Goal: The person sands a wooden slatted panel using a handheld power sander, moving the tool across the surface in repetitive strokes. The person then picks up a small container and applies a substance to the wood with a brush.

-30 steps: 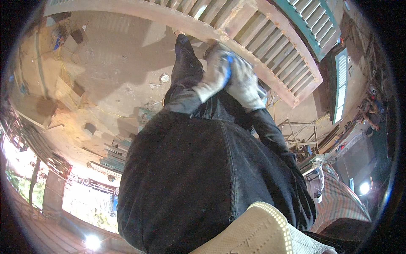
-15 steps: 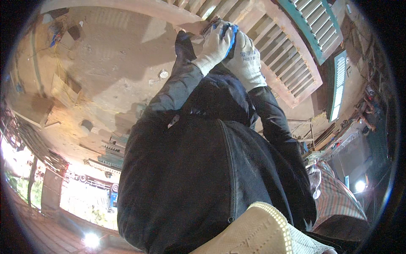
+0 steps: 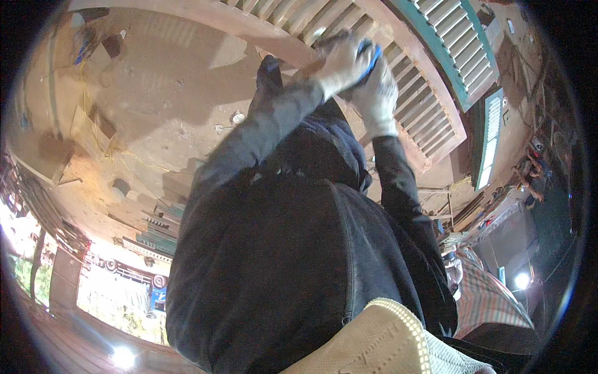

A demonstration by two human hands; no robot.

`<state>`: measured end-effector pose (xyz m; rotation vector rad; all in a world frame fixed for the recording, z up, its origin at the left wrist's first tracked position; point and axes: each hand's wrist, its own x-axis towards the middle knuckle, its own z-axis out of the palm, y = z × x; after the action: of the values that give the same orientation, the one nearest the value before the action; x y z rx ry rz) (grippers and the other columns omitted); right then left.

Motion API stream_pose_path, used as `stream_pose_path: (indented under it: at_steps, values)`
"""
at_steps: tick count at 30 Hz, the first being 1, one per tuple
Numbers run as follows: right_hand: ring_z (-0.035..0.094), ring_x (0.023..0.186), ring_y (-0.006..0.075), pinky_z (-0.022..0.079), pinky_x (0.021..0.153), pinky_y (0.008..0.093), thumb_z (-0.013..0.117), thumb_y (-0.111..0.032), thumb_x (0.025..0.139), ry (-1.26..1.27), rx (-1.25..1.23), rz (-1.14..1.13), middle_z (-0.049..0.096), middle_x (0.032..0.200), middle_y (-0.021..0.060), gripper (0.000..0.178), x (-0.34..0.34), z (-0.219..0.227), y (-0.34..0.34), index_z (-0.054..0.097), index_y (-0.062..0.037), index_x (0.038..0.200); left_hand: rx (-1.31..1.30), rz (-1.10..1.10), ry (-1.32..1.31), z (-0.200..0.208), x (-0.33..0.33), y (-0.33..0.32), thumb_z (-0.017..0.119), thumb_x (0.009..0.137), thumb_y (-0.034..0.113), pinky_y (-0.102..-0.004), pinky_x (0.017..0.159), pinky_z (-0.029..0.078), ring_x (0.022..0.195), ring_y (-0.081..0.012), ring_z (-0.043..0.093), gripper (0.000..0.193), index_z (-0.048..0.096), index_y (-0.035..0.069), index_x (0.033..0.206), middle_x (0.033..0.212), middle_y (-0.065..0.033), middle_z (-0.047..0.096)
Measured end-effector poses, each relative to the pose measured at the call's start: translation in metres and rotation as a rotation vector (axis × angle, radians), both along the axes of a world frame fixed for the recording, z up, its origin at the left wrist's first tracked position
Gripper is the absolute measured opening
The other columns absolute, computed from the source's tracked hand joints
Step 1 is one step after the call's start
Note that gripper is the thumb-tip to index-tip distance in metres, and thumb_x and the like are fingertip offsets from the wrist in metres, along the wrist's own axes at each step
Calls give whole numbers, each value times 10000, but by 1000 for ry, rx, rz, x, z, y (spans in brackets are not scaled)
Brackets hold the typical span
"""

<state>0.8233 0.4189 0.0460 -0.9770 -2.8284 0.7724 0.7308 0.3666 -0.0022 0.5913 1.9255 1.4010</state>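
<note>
A pinkish-brown louvred wooden panel lies before me, its slats framed by wide boards. My left hand, in a whitish work glove with blue on it, is closed over the near frame board by the slats. A dark, blurred thing shows at its fingers; I cannot make out its kind. Close beside it, my right hand, in a similar glove, is also curled, its fingertips smeared by motion and partly hidden. What lies beneath both hands is hidden.
Beyond the panel lies a green-framed louvred panel, with another narrow green one to the right. A yellow cord runs over the dusty floor at left. Timber pieces lie behind at left. A striped cloth hangs at lower right.
Both hands have moved right along the panel, the left reaching farther over the slats. The dark thing at the left fingers has shifted with them. The whole view has tilted slightly.
</note>
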Motion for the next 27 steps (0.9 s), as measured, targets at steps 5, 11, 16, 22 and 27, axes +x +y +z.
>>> stream_pose_path:
  at_steps: [5,11,16,22,27]
  values:
    - [625,901,425,502,765,490,729,-207,737,35,83,8,643,975,217,463,-49,5,36,504,-29,1100,-11,48,160,-35,-42,51,551,920,404,-510,750,506,849,-436,639,365,640,51,957,904,-217,674]
    - [600,1022,393,504,846,467,729,-109,606,4,42,53,602,1090,219,673,27,3,-10,483,3,1223,71,-3,0,-1,23,-25,515,969,348,-473,825,485,938,-390,631,316,628,60,1029,955,-206,669]
    - [523,1139,402,415,981,477,697,-157,626,-27,-119,133,545,1207,237,690,55,0,-68,468,28,1250,121,108,1,15,49,-87,574,939,168,-407,763,511,853,-339,675,140,630,43,966,883,-156,690]
    - [589,1014,407,486,837,503,740,-199,667,68,30,-170,605,1055,221,622,-1,-6,-10,485,-4,1199,96,-13,83,-14,-6,4,572,906,293,-447,785,501,876,-405,644,341,644,10,1082,936,-236,668]
    - [621,944,447,492,808,497,547,-177,871,211,-5,-313,646,990,275,289,-80,15,59,548,-7,1105,270,-105,57,-96,-56,82,539,962,168,-326,698,495,833,-188,639,137,619,57,958,881,-118,659]
